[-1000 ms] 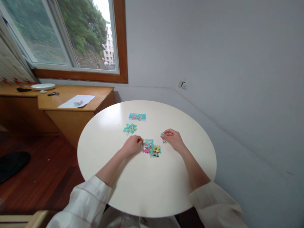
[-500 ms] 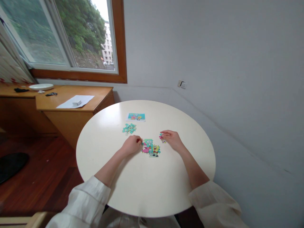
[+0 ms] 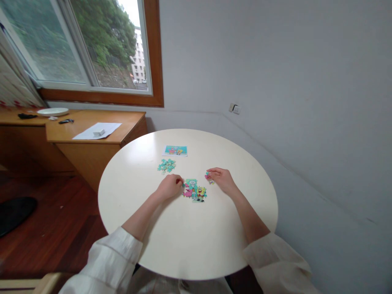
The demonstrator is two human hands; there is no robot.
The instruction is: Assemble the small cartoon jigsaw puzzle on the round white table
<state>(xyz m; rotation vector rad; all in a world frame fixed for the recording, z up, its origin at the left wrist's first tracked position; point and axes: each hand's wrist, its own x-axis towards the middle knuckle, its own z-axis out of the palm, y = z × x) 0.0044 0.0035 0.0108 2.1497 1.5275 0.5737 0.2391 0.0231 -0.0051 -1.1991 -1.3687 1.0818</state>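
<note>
A partly joined jigsaw puzzle [image 3: 193,192] with cartoon figures in pink, green and yellow lies on the round cream table [image 3: 190,241]. At its left edge my left hand [image 3: 170,187] is closed, the fingertips pinching a small green puzzle piece [image 3: 183,185]. My right hand [image 3: 223,179] rests to the right of the puzzle with its fingers stretched out. Beneath and beside those fingertips are a few loose pink and white pieces [image 3: 208,177], partly hidden by the hand. Farther back on the left sits a pile of green puzzle pieces [image 3: 167,165].
Behind the pile lies a reference picture card [image 3: 175,151] showing the same figures. A wooden desk [image 3: 131,124] stands beyond the table at the left, bearing a paper sheet [image 3: 87,134] with a small white box [image 3: 99,132] and a white plate [image 3: 53,112]. The wall is close on the right.
</note>
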